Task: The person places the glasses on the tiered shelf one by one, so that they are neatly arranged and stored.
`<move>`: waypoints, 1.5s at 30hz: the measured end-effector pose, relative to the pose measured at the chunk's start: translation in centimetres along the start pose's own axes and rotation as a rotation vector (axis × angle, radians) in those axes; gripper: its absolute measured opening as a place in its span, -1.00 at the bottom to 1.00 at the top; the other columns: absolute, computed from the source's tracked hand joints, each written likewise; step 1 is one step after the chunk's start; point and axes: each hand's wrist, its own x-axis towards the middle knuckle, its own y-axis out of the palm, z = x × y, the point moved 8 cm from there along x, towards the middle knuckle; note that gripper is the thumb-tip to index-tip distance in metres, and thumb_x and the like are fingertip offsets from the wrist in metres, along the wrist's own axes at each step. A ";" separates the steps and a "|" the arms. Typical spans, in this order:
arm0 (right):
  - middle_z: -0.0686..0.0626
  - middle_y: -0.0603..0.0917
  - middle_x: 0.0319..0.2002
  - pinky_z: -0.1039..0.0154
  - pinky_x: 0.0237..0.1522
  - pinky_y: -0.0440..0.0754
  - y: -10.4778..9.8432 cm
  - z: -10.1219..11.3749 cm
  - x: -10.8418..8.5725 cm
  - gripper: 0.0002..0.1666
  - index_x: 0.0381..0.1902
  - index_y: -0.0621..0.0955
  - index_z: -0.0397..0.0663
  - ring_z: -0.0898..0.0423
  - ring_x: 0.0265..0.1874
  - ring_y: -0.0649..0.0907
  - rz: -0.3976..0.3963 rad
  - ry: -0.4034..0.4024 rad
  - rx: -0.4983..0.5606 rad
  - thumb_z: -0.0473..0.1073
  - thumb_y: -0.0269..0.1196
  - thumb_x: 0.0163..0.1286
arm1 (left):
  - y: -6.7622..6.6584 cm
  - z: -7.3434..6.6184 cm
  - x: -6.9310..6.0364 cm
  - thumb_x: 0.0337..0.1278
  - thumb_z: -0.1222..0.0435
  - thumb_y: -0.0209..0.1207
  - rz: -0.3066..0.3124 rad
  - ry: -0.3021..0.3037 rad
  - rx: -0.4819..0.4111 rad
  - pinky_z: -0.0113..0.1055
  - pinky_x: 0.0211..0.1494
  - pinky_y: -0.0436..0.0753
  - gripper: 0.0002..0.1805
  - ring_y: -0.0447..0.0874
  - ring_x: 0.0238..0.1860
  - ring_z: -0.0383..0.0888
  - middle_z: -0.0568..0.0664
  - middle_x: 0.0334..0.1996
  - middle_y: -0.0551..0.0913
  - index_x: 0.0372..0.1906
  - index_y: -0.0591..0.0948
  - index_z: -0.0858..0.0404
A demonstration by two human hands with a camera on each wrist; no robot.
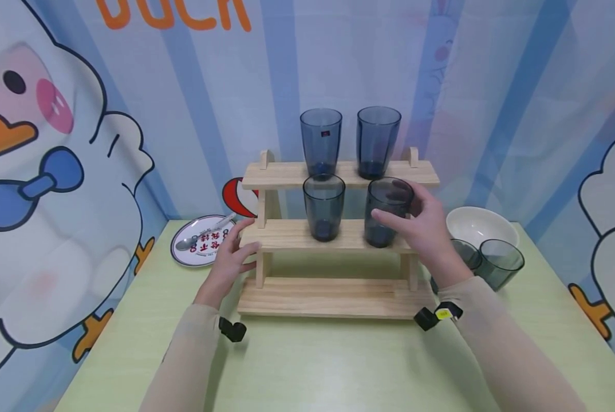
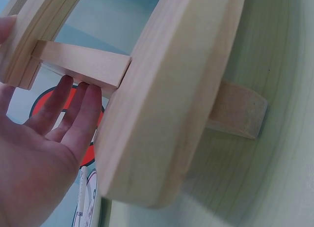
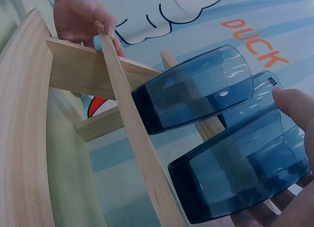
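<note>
A three-tier wooden rack (image 1: pixel 307 298) stands on the table. At its left side my left hand (image 1: pixel 229 260) holds the end of the middle shelf, with several fingers against the upright (image 2: pixel 83 62) in the left wrist view. My right hand (image 1: pixel 425 233) grips a blue-grey drinking glass (image 1: pixel 382 220), thumb in front and fingers behind. That glass is upright at the right of the middle shelf, its base at the board; whether it bears weight there I cannot tell. To its left stands a matching glass (image 1: pixel 324 209). Two more glasses, one left (image 1: pixel 321 140) and one right (image 1: pixel 378 140), occupy the top shelf.
Right of the rack are a white bowl (image 1: pixel 480 223) and two greyish glasses, the nearer one (image 1: pixel 500 263) overlapping the other, partly hidden by my right arm. An oval plate (image 1: pixel 204 260) with a spoon (image 1: pixel 186 244) lies at the left. A printed curtain (image 1: pixel 282 68) hangs behind.
</note>
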 end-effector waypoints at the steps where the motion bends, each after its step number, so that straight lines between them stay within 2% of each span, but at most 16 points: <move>1: 0.00 0.61 0.27 0.08 0.33 0.54 0.1 0.0 0.1 -0.10 0.49 0.47 0.22 0.11 0.19 0.60 -0.002 0.001 -0.013 0.09 0.58 0.24 | 0.0 0.0 0.0 0.49 0.18 0.20 0.001 0.001 0.000 0.33 0.33 0.55 -0.31 0.44 0.43 0.29 0.16 0.61 0.23 0.61 0.27 -0.15; 3: 0.01 0.62 0.27 0.20 0.23 0.56 0.2 0.0 0.2 -0.09 0.49 0.47 0.21 0.11 0.16 0.60 -0.007 0.002 -0.029 0.10 0.58 0.23 | 0.1 0.0 0.0 0.49 0.18 0.20 0.002 0.000 0.000 0.33 0.33 0.55 -0.31 0.45 0.43 0.29 0.15 0.61 0.22 0.61 0.27 -0.15; 6: -0.02 0.61 0.29 0.27 0.15 0.56 0.5 0.0 0.4 -0.08 0.52 0.46 0.19 0.10 0.14 0.59 -0.007 -0.001 -0.049 0.10 0.57 0.25 | 0.1 0.1 0.0 0.49 0.18 0.21 0.001 -0.008 -0.005 0.33 0.33 0.55 -0.30 0.45 0.43 0.29 0.14 0.61 0.22 0.61 0.26 -0.16; 17: -0.03 0.60 0.30 0.20 0.10 0.63 1.5 -0.1 1.2 -0.04 0.53 0.43 0.18 0.03 0.14 0.58 0.024 0.014 -0.057 0.12 0.57 0.23 | -0.1 0.3 0.2 0.49 0.17 0.22 -0.003 -0.009 -0.004 0.32 0.32 0.56 -0.31 0.43 0.44 0.28 0.11 0.63 0.20 0.60 0.28 -0.18; 27: -0.08 0.55 0.35 -0.08 0.23 0.63 2.0 -0.3 1.5 -0.01 0.56 0.37 0.15 -0.10 0.24 0.56 0.041 0.019 -0.058 0.12 0.55 0.27 | 0.0 0.2 0.3 0.50 0.18 0.21 -0.004 -0.004 0.004 0.32 0.32 0.56 -0.30 0.45 0.43 0.28 0.10 0.64 0.18 0.62 0.26 -0.13; 39: -0.09 0.50 0.39 -0.12 0.28 0.59 2.1 -0.2 1.5 0.04 0.59 0.32 0.15 -0.12 0.29 0.53 0.047 0.030 -0.078 0.17 0.54 0.27 | 0.0 0.1 0.2 0.50 0.20 0.19 -0.011 -0.014 -0.002 0.33 0.33 0.55 -0.30 0.46 0.41 0.28 0.08 0.64 0.19 0.62 0.26 -0.14; 45: -0.12 0.50 0.41 -0.16 0.36 0.52 1.9 -0.5 1.6 0.05 0.61 0.30 0.13 -0.13 0.33 0.52 0.076 0.034 -0.104 0.18 0.52 0.28 | -0.1 0.2 0.2 0.50 0.16 0.21 -0.012 -0.021 0.009 0.32 0.34 0.55 -0.30 0.45 0.44 0.27 0.06 0.65 0.18 0.61 0.26 -0.17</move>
